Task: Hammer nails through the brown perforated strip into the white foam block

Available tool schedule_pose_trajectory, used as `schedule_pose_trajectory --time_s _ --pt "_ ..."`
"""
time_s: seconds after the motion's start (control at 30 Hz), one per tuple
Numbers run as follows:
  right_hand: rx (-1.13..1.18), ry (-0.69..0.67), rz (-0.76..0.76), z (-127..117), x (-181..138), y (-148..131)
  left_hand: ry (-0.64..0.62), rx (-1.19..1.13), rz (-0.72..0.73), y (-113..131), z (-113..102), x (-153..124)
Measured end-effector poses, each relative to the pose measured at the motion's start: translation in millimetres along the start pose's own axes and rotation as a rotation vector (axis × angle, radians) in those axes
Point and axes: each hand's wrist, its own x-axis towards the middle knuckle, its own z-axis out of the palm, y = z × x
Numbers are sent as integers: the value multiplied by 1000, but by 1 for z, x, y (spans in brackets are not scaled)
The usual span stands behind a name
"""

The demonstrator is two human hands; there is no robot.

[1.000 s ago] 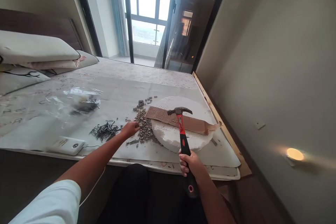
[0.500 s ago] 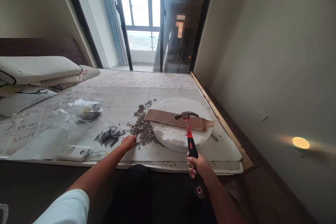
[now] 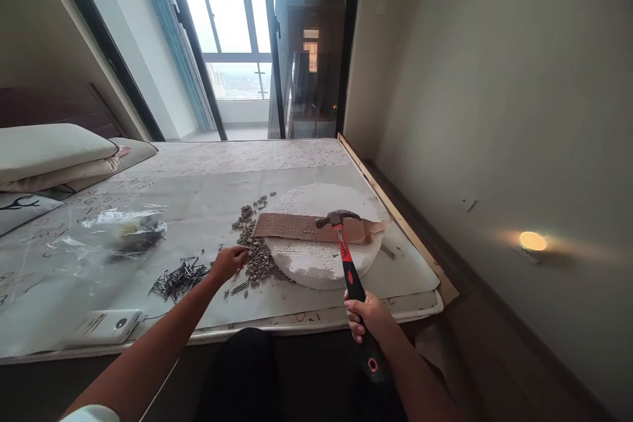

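Observation:
My right hand (image 3: 368,318) grips the black-and-red handle of a claw hammer (image 3: 352,270). The hammer's head lies over a brown, hole-punched cardboard strip (image 3: 289,227), which rests across a round white foam block (image 3: 316,265). Left of the block, my left hand (image 3: 229,264) is closed at the edge of a heap of small grey stone-like pieces (image 3: 260,258). Whatever its fingers hold, if anything, cannot be made out. Just below that hand lie a few loose nails (image 3: 241,287). A larger pile of nails (image 3: 179,279) is beside my left wrist.
A clear plastic bag (image 3: 136,234) with dark contents sits to the left. Near the front edge is a white power bank (image 3: 106,327) with a cable. A sheet (image 3: 208,191) covers part of the mattress; pillows (image 3: 54,151) are stacked far left. A wooden edge (image 3: 390,211) runs along the right.
The view has turned slightly to the right. My left hand has shifted forward, away from the few loose nails by the stone-like pieces. My right hand still holds the hammer over the cardboard.

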Motion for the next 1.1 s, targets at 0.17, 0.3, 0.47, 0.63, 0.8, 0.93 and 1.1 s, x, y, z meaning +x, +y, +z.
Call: schedule_pose_trajectory --time_s 0.17,0.3,0.47,0.63,0.8,0.93,1.1 --pt "20 14 -5 -2 3 -3 -100 -314 128 74 22 22" --pt "30 58 -13 -3 4 -3 -102 -378 210 123 56 42" --pt "30 85 -12 -10 2 -9 -82 -361 214 156 92 67" --pt "48 50 -1 -16 -1 -15 -20 -340 252 167 114 85" --pt "72 97 6 -19 1 -15 -41 -342 243 165 125 92" --pt "60 60 24 -20 -1 -20 -43 -325 281 163 127 91" --pt "57 23 44 -17 -2 -25 26 -200 319 160 125 91"
